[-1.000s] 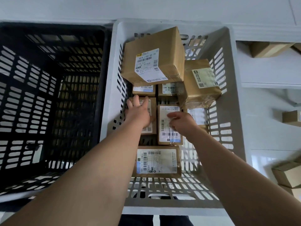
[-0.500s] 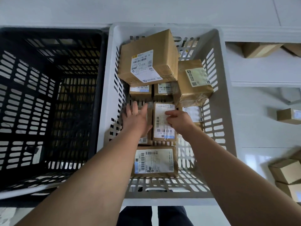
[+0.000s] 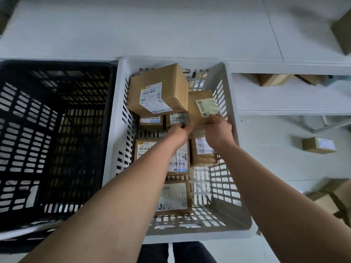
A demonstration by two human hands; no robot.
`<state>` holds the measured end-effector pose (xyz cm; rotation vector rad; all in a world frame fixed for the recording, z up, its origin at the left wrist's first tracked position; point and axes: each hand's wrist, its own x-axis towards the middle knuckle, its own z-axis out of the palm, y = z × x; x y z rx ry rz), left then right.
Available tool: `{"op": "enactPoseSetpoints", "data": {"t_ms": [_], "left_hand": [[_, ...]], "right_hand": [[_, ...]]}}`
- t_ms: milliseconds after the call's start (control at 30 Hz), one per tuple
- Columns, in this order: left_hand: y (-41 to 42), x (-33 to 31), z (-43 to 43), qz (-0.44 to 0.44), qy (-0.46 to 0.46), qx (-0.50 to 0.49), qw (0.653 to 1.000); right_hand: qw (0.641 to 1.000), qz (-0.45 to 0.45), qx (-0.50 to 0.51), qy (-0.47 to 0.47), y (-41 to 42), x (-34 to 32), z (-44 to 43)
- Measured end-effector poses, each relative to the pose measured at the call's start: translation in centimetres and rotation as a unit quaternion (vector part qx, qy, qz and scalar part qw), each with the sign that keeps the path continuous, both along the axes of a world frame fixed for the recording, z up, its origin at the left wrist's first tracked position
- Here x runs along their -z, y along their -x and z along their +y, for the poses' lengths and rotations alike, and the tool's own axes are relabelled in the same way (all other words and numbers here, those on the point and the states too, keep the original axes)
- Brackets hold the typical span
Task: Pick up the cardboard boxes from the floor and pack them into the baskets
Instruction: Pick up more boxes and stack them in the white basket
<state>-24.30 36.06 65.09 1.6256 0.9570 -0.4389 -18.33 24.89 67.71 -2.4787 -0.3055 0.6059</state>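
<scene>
Several labelled cardboard boxes lie in the white basket (image 3: 116,114). A large box (image 3: 171,80) sits on top at its far end. Beside it on the right is a tape-wrapped box with a green label (image 3: 199,103), tilted against the basket wall. My left hand (image 3: 179,132) holds this box at its near left corner. At its near right edge my right hand (image 3: 218,131) grips it, fingertips on the label. Flat boxes (image 3: 176,198) cover the basket floor below my arms. The black basket (image 3: 57,63) on the left holds nothing that I can see.
Loose boxes lie on the white floor to the right: a small one (image 3: 311,145) and a pile (image 3: 340,194) at the frame edge. More boxes (image 3: 273,79) sit under a low white shelf behind the basket. My legs show below the basket.
Both hands have left the flat boxes on the basket floor and moved up and right to the tape-wrapped green-label box. The camera has tilted up, showing more floor.
</scene>
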Motion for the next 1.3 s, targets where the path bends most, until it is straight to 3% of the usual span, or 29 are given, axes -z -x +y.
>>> {"op": "enactPoseSetpoints", "data": {"t_ms": [100, 267, 367, 500, 667, 900, 1067, 1133, 1300], "left_hand": [[-1.2, 0.7, -0.8, -0.004, 0.054, -0.033, 0.998], [-2.6, 2.7, -1.0, 0.012, 0.116, -0.118, 0.986], [-3.2, 3.7, -0.6, -0.002, 0.122, -0.142, 0.982], [-2.8, 2.0, 0.3, -0.010, 0.199, -0.126, 0.972], [-0.8, -0.6, 2.6, 0.055, 0.259, -0.116, 0.957], [3.5, -3.4, 3.5, 0.074, 0.347, -0.069, 0.933], [5.6, -4.3, 3.4, 0.101, 0.351, -0.035, 0.930], [6.2, -3.9, 3.1, 0.127, 0.325, 0.008, 0.937], [6.7, -3.6, 0.7, 0.083, 0.116, 0.086, 0.986]], "right_hand": [[0.996, -0.013, -0.052, 0.065, -0.4, 0.3, 0.0], [0.998, 0.042, 0.025, -0.030, -0.3, -0.8, -0.1], [0.996, 0.064, 0.040, -0.041, -0.6, -1.1, -0.3], [0.994, 0.072, 0.064, -0.044, -1.0, -1.0, -0.6], [0.992, 0.080, 0.073, -0.060, -1.3, -2.5, -0.9], [0.978, 0.180, 0.087, -0.055, 0.1, -5.2, -2.0], [0.947, 0.279, 0.088, -0.133, 2.0, -5.7, -2.6], [0.950, 0.285, 0.071, -0.107, 2.8, -5.9, -3.2], [0.958, 0.284, 0.040, -0.004, 4.0, -6.2, -4.2]]}}
